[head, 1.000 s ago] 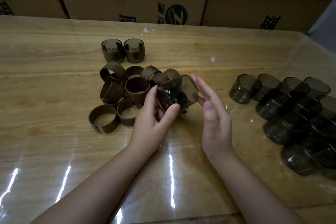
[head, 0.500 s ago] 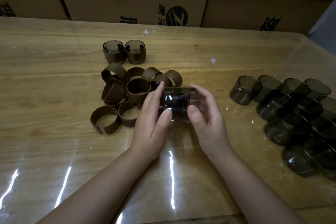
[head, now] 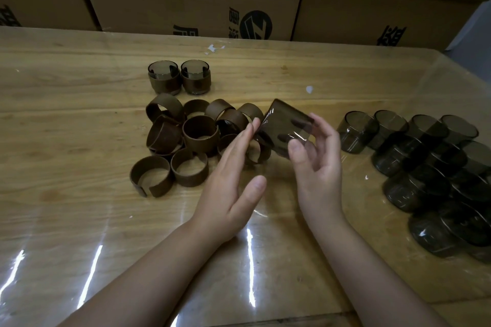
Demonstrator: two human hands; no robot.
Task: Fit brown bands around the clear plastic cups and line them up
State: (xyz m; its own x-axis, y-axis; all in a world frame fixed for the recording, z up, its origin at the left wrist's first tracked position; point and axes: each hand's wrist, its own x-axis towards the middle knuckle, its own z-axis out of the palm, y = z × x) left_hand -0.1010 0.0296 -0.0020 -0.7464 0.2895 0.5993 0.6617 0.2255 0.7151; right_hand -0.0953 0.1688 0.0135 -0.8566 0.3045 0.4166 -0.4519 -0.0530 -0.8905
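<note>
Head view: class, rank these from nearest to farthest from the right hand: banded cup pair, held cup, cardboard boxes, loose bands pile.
1. Held cup, pinched in the right hand.
2. Loose bands pile, just left.
3. Banded cup pair, behind that pile.
4. Cardboard boxes, at the very back.

Looks forward and down from head height onto the table (head: 79, 114) — wide-angle, single view. Sits close, with the left hand (head: 228, 180), the right hand (head: 321, 178) and the held cup (head: 287, 125) near mid-frame and both forearms entering from the bottom edge. Takes in loose bands (head: 199, 133) left of the left hand, bare cups (head: 425, 162) right of the right hand, and cartons (head: 186, 0) beyond both hands — facing the far table edge.
</note>
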